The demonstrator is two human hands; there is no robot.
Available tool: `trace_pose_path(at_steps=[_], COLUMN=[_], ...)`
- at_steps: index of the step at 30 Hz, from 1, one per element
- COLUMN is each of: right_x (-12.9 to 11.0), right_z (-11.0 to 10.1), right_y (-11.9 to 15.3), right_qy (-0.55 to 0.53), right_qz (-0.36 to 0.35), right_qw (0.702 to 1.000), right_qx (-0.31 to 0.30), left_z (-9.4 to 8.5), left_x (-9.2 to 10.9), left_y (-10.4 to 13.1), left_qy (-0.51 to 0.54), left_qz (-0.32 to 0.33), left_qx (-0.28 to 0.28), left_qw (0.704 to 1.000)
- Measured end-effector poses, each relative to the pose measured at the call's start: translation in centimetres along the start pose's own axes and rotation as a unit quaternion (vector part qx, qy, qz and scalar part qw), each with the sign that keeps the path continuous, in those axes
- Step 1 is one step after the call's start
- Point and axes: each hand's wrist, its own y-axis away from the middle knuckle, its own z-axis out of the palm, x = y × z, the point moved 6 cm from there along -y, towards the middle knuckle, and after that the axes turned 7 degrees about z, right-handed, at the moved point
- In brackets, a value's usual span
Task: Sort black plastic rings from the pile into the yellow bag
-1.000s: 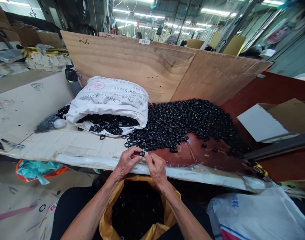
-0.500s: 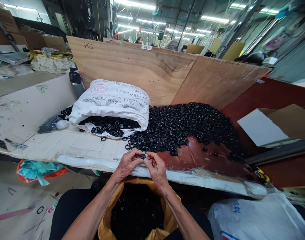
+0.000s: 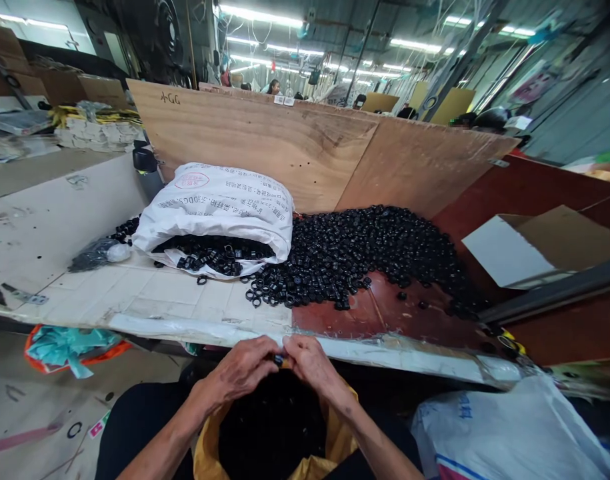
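Above the mouth of a yellow sack (image 3: pixel 208 440) full of dark pieces, my left hand (image 3: pixel 247 365) is closed on a small black part (image 3: pixel 278 359). My right hand (image 3: pixel 307 360) meets it at the fingertips, its fingers curled; what they hold, if anything, is hidden. A large heap of black ring-like parts (image 3: pixel 365 240) lies on the table beyond. Beside the heap, a white woven sack (image 3: pixel 219 197) lies on its side, its open mouth showing more of the parts.
Wooden boards (image 3: pixel 265 140) wall the table's back. An open cardboard box (image 3: pixel 509 253) stands at right, above a white plastic bag (image 3: pixel 509 427). An orange-rimmed container (image 3: pixel 35 353) with teal plastic is low at left. A person (image 3: pixel 273 87) is far behind.
Both hands have come down and nearer, from the table's front edge to over the yellow sack's mouth. The black part has moved down with them. The view has shifted slightly.
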Motion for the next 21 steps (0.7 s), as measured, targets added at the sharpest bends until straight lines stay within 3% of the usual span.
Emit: trace_pose_path(at_steps=[2,4,6,9,12,18,21], right_x=[-1.1,-2.3,-2.9,-2.4,-1.6,-1.6,-1.2], right_z=[-1.5,-2.6,-2.5,-1.4,-0.9,-1.3,-1.4], right_y=[-1.0,-2.3,-3.9,-6.0,-6.6,-5.5,-5.7], right_qy=[0.094,0.160,0.216,0.293,0.309,0.192,0.143], right_qz=[-0.067,-0.153,-0.213,-0.220,-0.219,-0.286,-0.283], right_qw=[0.991,0.962,0.932,0.909,0.904,0.923,0.936], right_qx=[0.069,0.160,0.198,0.200,0.201,0.172,0.156], left_z=[-1.3,-3.5,-5.0,-4.6,-3.9,-3.8,-3.9], left_x=[-1.0,-3.1,-5.1,-7.2,-7.8,-6.6,-6.8], left_y=[-0.1,-0.6,-1.4,-2.9,-3.3,-2.8,-2.6], left_qy=[-0.024,-0.081,-0.162,-0.238,-0.241,-0.195,-0.145], left_qz=[-0.071,-0.154,-0.197,-0.192,-0.186,-0.115,-0.119], left_qx=[0.017,0.127,0.208,0.183,0.161,0.170,0.187], left_qw=[0.997,0.977,0.944,0.934,0.939,0.959,0.964])
